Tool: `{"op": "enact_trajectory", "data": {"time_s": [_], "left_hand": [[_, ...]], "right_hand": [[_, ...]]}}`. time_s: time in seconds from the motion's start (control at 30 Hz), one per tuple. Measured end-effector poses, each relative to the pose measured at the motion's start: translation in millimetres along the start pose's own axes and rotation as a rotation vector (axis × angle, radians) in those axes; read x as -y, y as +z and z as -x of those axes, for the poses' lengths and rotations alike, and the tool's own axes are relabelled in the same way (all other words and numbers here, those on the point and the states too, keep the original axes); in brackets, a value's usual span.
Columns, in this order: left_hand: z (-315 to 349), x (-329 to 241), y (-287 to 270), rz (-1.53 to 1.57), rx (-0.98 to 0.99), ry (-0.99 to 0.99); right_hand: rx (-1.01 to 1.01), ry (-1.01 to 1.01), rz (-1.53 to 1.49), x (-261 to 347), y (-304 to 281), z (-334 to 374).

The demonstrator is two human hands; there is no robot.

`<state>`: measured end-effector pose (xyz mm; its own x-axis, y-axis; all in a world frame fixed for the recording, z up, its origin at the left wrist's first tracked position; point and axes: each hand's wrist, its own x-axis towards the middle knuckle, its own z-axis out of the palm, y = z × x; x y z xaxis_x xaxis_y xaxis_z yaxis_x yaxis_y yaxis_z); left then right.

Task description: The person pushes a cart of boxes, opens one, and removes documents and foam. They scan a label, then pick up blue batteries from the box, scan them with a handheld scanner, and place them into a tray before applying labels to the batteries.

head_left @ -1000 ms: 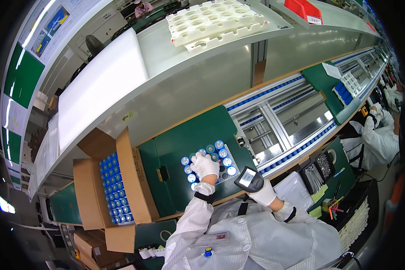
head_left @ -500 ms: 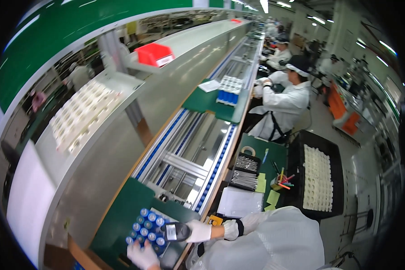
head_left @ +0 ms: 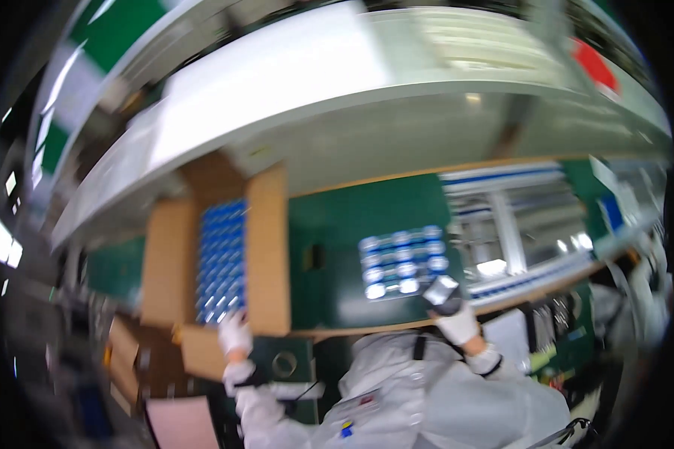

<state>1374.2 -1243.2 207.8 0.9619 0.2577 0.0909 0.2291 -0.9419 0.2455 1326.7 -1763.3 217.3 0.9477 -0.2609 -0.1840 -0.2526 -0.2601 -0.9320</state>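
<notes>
Right hand (head_left: 458, 325) clamps a scanner (head_left: 442, 291), likely light, best held from below; left hand (head_left: 235, 334), grip unclear, has batteries (head_left: 222, 262) just beyond.

mat (head_left: 329, 288) free, box flap (head_left: 268, 251) L, cyls (head_left: 403, 256) R

We see blue cylinders (head_left: 223, 258) in repeating rows inside a tan cardboard box (head_left: 268, 247), and a cylinder cluster (head_left: 403, 262), blue with silvery-white ends, on the dark green bench (head_left: 328, 295). Our left hand (head_left: 234, 334) and right hand (head_left: 458, 323) are gloved in white; our coat (head_left: 460, 404) is white. The handheld device (head_left: 449, 306) is dark, its screen (head_left: 442, 289) pale. Blue stripes (head_left: 502, 177) line the silver conveyor (head_left: 511, 233).
</notes>
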Motion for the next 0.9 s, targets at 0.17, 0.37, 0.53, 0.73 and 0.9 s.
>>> {"op": "enact_trajectory", "data": {"time_s": [0.17,0.37,0.53,0.73,0.9], "left_hand": [[-4,30,-5,-0.006,-0.049,-0.037],[-16,68,-17,0.019,-0.182,-0.101],[-5,50,-34,0.070,-0.076,-0.167],[44,-77,-189,0.412,-0.084,-0.026],[-80,-65,-184,0.288,-0.147,-0.154]], "right_hand": [[0.168,0.026,-0.217,-29,27,-20],[0.249,-0.050,-0.128,-41,45,-30],[0.290,-0.032,-0.119,-20,55,-25],[0.183,-0.092,-0.169,-21,57,-25],[0.192,0.027,-0.133,35,61,-7]]}}
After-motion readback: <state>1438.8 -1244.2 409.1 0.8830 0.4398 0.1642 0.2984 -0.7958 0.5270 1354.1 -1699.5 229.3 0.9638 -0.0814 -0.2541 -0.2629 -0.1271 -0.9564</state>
